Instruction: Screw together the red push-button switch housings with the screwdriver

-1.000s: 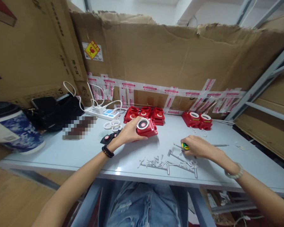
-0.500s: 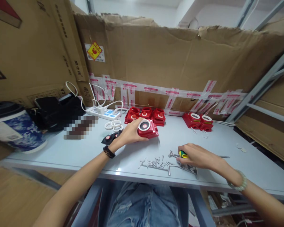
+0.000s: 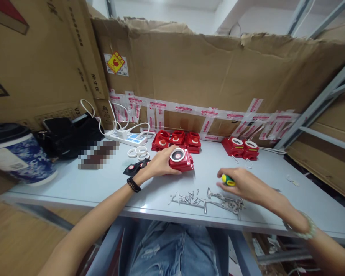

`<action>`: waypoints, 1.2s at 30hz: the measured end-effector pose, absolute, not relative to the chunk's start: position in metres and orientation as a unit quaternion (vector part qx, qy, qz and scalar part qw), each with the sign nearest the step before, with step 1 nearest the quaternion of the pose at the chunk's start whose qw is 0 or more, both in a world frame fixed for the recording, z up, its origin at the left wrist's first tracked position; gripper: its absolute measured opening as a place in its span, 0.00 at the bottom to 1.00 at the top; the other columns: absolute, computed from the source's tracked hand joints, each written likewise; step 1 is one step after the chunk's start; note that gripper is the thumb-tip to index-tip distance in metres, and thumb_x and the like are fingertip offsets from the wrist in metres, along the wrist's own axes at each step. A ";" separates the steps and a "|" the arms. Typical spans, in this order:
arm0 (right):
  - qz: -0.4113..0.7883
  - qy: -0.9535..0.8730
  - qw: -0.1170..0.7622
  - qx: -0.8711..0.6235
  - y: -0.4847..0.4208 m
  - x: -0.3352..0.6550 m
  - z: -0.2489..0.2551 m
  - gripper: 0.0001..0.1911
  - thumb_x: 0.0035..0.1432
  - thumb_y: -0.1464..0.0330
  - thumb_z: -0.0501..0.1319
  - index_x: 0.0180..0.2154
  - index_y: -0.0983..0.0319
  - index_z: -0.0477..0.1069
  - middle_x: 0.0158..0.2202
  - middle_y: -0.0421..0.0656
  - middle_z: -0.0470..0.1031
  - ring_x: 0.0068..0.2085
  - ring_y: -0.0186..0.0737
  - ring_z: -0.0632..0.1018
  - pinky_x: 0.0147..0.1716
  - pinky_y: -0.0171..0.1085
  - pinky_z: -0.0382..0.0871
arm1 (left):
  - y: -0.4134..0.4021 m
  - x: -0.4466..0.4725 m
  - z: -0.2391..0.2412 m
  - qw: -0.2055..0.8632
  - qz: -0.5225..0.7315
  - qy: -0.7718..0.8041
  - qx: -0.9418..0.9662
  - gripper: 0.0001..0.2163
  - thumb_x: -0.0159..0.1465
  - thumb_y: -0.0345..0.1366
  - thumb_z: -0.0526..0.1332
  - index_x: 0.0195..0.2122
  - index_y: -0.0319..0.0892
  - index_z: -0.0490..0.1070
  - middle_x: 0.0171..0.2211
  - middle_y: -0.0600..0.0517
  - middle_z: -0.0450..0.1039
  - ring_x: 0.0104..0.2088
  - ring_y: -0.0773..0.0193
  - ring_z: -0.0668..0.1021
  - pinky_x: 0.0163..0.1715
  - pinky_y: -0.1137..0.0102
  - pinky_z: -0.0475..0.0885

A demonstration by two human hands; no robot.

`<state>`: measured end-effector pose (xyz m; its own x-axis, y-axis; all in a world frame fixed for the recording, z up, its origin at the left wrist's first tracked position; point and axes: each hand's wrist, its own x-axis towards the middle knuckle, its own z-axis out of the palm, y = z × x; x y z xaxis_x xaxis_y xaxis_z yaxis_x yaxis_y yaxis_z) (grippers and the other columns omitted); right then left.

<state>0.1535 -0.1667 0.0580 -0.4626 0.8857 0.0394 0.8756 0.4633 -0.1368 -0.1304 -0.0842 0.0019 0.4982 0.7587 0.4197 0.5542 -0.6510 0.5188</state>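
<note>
My left hand (image 3: 158,164) grips the left side of a red box with a round white-rimmed button (image 3: 181,159), holding it down on the pale table (image 3: 83,184). My right hand (image 3: 243,184) is closed round a screwdriver with a yellow-green handle (image 3: 227,179), lifted a little above a scatter of long metal screws (image 3: 207,199) near the front edge. The screwdriver's shaft is hidden by my hand.
Three red boxes (image 3: 176,139) stand in a row behind the held one, two more (image 3: 240,147) to the right. White rings (image 3: 138,152), a power strip (image 3: 125,138), a black bag (image 3: 69,136) and a blue-patterned bucket (image 3: 15,155) lie at the left. Cardboard walls (image 3: 207,73) close off the back.
My right hand dipped down to the screws, then rose off the table with the screwdriver. My left hand and the red box barely moved.
</note>
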 end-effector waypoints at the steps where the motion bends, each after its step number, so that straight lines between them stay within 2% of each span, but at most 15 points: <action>1: 0.032 -0.853 0.119 -0.507 -0.165 0.149 0.066 0.10 0.58 0.61 0.55 0.28 0.60 0.66 0.23 0.40 0.69 0.24 0.33 0.67 0.27 0.34 0.60 | -0.084 -0.129 0.001 0.165 0.313 0.382 0.854 0.33 0.45 0.45 0.70 0.51 0.46 0.60 0.48 0.48 0.69 0.48 0.50 0.73 0.45 0.57 0.67; 4: 0.045 -0.803 0.384 -0.453 -0.154 0.128 0.084 0.13 0.54 0.62 0.59 0.23 0.60 0.61 0.19 0.36 0.63 0.21 0.30 0.63 0.22 0.32 0.57 | -0.083 -0.124 -0.003 0.175 0.293 0.370 0.864 0.34 0.44 0.47 0.70 0.51 0.46 0.61 0.46 0.48 0.71 0.46 0.50 0.74 0.44 0.59 0.68; 6: 0.122 -0.727 0.553 -0.389 -0.143 0.110 0.088 0.14 0.54 0.62 0.60 0.23 0.59 0.59 0.16 0.34 0.60 0.18 0.29 0.61 0.17 0.31 0.55 | -0.084 -0.120 -0.004 0.176 0.276 0.363 0.872 0.35 0.44 0.48 0.70 0.52 0.45 0.61 0.45 0.47 0.72 0.45 0.50 0.75 0.42 0.60 0.68; 8: 0.258 -0.646 0.654 -0.296 -0.131 0.094 0.086 0.14 0.56 0.64 0.58 0.23 0.58 0.56 0.13 0.31 0.56 0.15 0.28 0.59 0.13 0.30 0.52 | -0.085 -0.116 -0.004 0.175 0.258 0.357 0.880 0.35 0.45 0.50 0.70 0.52 0.45 0.61 0.45 0.47 0.73 0.44 0.50 0.75 0.41 0.61 0.69; 9: 0.313 -0.618 0.673 -0.259 -0.126 0.087 0.083 0.14 0.55 0.65 0.58 0.22 0.58 0.55 0.13 0.30 0.55 0.15 0.28 0.59 0.12 0.30 0.52 | -0.086 -0.115 -0.004 0.174 0.251 0.356 0.883 0.34 0.45 0.50 0.69 0.52 0.45 0.61 0.45 0.47 0.73 0.44 0.50 0.76 0.41 0.61 0.69; 13: 0.410 -0.530 0.706 -0.229 -0.111 0.069 0.068 0.14 0.52 0.67 0.59 0.21 0.58 0.54 0.12 0.29 0.54 0.15 0.27 0.57 0.10 0.27 0.50 | -0.090 -0.111 -0.002 0.162 0.241 0.363 0.885 0.34 0.49 0.52 0.66 0.54 0.45 0.59 0.47 0.46 0.73 0.45 0.50 0.75 0.44 0.61 0.68; 20: 0.436 -0.497 0.711 -0.239 -0.104 0.064 0.055 0.15 0.50 0.67 0.61 0.21 0.59 0.54 0.12 0.29 0.55 0.15 0.27 0.58 0.10 0.27 0.50 | -0.091 -0.110 -0.004 0.154 0.238 0.373 0.884 0.34 0.50 0.54 0.64 0.55 0.45 0.59 0.48 0.45 0.71 0.47 0.49 0.74 0.45 0.59 0.68; 31: 0.418 -0.508 0.711 -0.248 -0.104 0.060 0.051 0.15 0.51 0.66 0.60 0.21 0.58 0.54 0.13 0.29 0.54 0.15 0.27 0.58 0.11 0.27 0.50 | -0.088 -0.110 -0.009 0.155 0.243 0.375 0.881 0.35 0.49 0.54 0.64 0.56 0.45 0.59 0.49 0.45 0.71 0.48 0.49 0.74 0.47 0.58 0.66; 36: 0.327 -0.562 0.693 -0.311 -0.106 0.058 0.052 0.14 0.55 0.62 0.58 0.23 0.58 0.56 0.14 0.30 0.56 0.16 0.28 0.61 0.15 0.30 0.56 | -0.089 -0.110 -0.009 0.157 0.247 0.374 0.880 0.35 0.49 0.53 0.65 0.56 0.45 0.59 0.49 0.45 0.71 0.48 0.49 0.74 0.47 0.58 0.67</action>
